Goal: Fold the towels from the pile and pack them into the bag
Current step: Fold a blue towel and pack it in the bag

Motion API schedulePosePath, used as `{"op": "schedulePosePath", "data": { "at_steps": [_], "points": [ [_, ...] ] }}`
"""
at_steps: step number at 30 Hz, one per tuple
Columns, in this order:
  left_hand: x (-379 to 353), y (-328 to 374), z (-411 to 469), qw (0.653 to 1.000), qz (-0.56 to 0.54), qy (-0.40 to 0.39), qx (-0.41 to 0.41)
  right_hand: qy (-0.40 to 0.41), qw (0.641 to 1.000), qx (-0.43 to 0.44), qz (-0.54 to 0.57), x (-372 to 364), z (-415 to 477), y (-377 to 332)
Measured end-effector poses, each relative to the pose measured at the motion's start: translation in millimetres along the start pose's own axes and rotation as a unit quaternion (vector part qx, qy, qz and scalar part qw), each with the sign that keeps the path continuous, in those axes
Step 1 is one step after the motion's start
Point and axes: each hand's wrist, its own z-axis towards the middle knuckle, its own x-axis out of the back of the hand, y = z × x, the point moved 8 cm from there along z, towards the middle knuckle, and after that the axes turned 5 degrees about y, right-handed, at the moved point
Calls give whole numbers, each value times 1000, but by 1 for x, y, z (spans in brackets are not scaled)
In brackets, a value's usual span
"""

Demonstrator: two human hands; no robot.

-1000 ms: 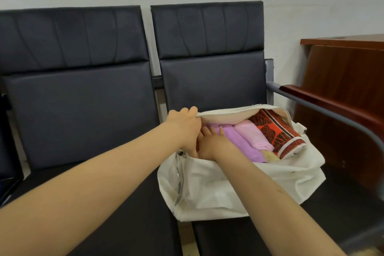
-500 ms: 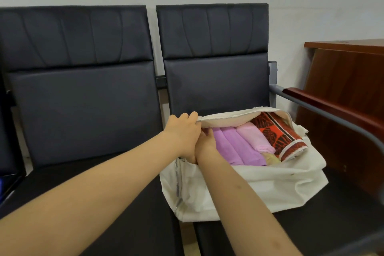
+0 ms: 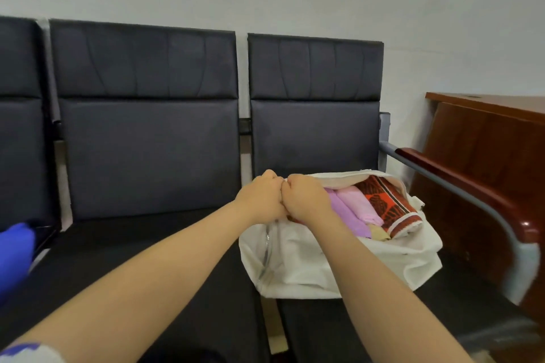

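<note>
**Both fists at the bag's mouth, towels packed inside**

From my feed, the white bag (image 3: 339,262) sits on the seat of the right-hand chair (image 3: 315,132), at about 4 o'clock from the middle of the view. Its mouth is open. Inside, rolled side by side, lie a purple towel (image 3: 346,215), a pink towel (image 3: 361,205) at its 3 o'clock, and a red patterned towel (image 3: 389,208) further toward 3 o'clock, against the bag's far end.

My left hand (image 3: 261,196) and right hand (image 3: 306,197) meet at the 9 o'clock end of the opening, knuckles touching. Both are curled tight on the bag's rim fabric; the far rim runs out of the right fist toward 3 o'clock. What exactly sits between the fingers is hidden. A zipper (image 3: 267,247) runs down the bag's side below the left fist.

At 3 o'clock of the bag a wood-topped armrest (image 3: 442,174) curves forward, with a wooden desk (image 3: 486,156) beyond it. A blue object (image 3: 14,250) shows at the view's 9 o'clock edge.
</note>
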Motion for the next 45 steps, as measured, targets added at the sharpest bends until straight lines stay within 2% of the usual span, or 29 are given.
{"op": "schedulePosePath", "data": {
  "at_steps": [3,7,18,24,27,29,32,34,36,38,40,43,45],
  "points": [
    [32,-31,-32,998,-12,50,33,7,999,44,28,-6,-13,-53],
    [65,-100,-87,991,46,80,96,-30,993,109,38,-50,-29,-135],
    [79,-332,-268,947,105,11,303,-199,942,271,7,-242,-111,-347],
    [65,-441,-358,900,147,-23,409,-321,889,327,-15,-359,-161,-408],
    [42,-477,-394,883,137,-65,443,-400,863,304,-55,-408,-184,-417],
    [31,-493,-407,880,98,-50,463,-402,867,288,-62,-425,-186,-421],
    [34,-501,-412,874,83,-11,478,-293,912,279,-63,-421,-167,-425],
    [39,-500,-408,869,89,7,486,-222,936,269,36,-407,-156,-426],
    [47,-496,-401,866,99,53,487,-185,937,210,208,-385,-148,-418],
    [57,-488,-393,863,102,118,481,-169,908,145,354,-359,-137,-407],
    [67,-478,-383,861,78,171,472,-189,868,98,448,-331,-124,-397],
    [63,-466,-357,860,-7,150,487,-234,828,74,504,-285,-101,-372],
    [56,-450,-332,869,-145,136,452,-265,816,71,509,-255,-86,-353]
  ]
}}
